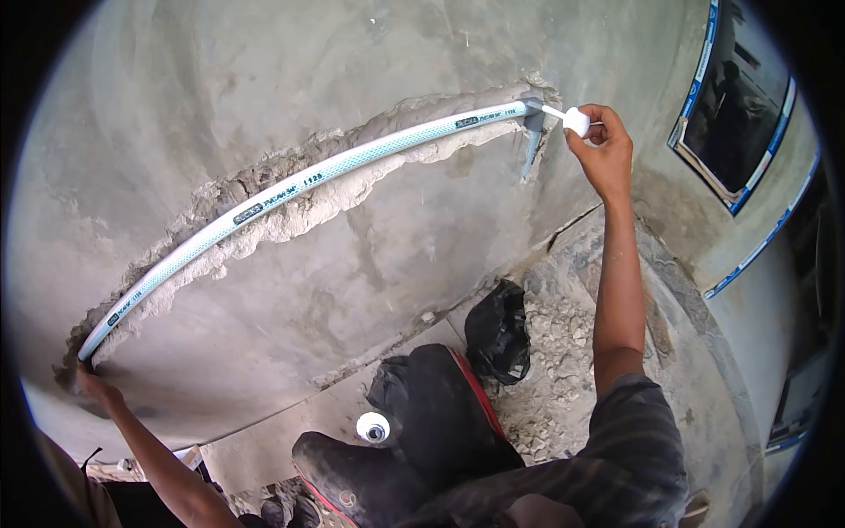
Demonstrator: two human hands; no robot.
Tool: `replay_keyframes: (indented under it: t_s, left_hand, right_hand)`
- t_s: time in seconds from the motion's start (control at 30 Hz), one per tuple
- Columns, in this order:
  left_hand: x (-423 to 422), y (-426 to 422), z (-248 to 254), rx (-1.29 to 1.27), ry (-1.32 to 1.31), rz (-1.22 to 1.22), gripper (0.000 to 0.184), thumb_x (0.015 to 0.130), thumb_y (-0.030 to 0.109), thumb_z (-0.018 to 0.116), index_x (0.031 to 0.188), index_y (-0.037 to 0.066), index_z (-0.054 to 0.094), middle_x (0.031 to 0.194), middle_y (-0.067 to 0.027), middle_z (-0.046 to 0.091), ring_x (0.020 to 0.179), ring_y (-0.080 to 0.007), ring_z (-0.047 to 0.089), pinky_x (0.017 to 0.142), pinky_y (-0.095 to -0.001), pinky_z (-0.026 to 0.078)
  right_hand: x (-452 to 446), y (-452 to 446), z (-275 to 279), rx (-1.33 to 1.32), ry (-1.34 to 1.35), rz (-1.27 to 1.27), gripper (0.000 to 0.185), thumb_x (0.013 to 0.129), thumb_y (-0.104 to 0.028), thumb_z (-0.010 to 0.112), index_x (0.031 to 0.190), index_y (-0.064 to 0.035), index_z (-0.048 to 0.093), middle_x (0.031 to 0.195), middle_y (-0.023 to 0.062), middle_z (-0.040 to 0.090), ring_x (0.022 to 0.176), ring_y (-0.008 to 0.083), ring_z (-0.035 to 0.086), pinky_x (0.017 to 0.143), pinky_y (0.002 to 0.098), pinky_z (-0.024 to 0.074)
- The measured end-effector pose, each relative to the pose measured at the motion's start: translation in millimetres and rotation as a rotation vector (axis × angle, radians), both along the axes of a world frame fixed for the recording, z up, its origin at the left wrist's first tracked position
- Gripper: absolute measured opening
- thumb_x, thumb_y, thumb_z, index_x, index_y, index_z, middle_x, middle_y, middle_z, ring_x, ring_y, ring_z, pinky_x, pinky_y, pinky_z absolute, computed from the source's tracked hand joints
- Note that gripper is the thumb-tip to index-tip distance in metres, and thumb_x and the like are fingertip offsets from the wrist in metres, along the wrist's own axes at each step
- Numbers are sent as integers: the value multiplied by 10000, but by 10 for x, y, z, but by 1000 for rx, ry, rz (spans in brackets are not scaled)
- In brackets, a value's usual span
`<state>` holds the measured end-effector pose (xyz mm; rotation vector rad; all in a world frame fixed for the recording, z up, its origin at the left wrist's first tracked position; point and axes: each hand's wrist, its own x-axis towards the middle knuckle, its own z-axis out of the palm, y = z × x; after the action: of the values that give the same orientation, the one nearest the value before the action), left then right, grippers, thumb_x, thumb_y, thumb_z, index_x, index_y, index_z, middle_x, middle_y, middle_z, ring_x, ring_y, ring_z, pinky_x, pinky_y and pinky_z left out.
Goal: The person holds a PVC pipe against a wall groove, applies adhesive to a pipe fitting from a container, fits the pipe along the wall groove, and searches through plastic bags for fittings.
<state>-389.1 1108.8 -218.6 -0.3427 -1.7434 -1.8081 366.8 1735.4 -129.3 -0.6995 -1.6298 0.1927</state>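
Counted: one white pipe, bowed, bearing three dark printed labels, set along one broken-out groove in the grey wall. Found at its upper-right end: one grey elbow fitting. Counted, hands: two. Observed: right hand pinching one white cap between thumb and fingers, with one white stem reaching from cap to fitting. Observed: left hand at the lower-left pipe end; cannot tell whether gripping or merely touching. Counted, containers: two. First: one white bottle, uncapped, between dark-trousered legs, with mouth facing up and contents impossible to make out. Second: one black plastic bag, crumpled, beside loose rubble, with contents hidden.
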Motion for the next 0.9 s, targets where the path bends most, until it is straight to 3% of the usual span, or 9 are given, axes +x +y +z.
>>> replay_keyframes:
  t_s: [0.57,0.73,0.83,0.9]
  left_hand:
    - [45,98,121,76,-32,-19,452,1021,266,450,1294,-64,595,1261,-135,626,1142,-226,576,1027,-350,411]
    - [260,144,179,144,-66,-42,453,1016,263,465,1294,-70,594,1262,-137,627,1137,-230,585,1019,-345,417]
    - [296,159,200,134,-61,-62,457,1016,260,466,1296,-80,587,1260,-138,629,1132,-229,590,1014,-339,422]
    - [321,184,223,115,-70,-45,458,1017,258,464,1298,-83,585,1261,-140,630,1132,-229,592,1014,-337,423]
  right_hand:
    - [-96,27,-39,41,-237,-121,315,694,-97,760,973,-20,636,905,126,618,775,233,616,706,354,506]
    - [-317,-79,-254,-180,50,-32,311,733,-153,807,879,20,594,921,154,646,728,215,646,661,344,519]
    - [-374,-22,-419,-198,155,-29,302,775,-138,801,900,21,578,917,139,660,693,185,655,629,316,518]
    - [-369,-14,-491,-329,424,147,284,804,-107,781,932,25,565,888,127,660,676,167,655,615,285,510]
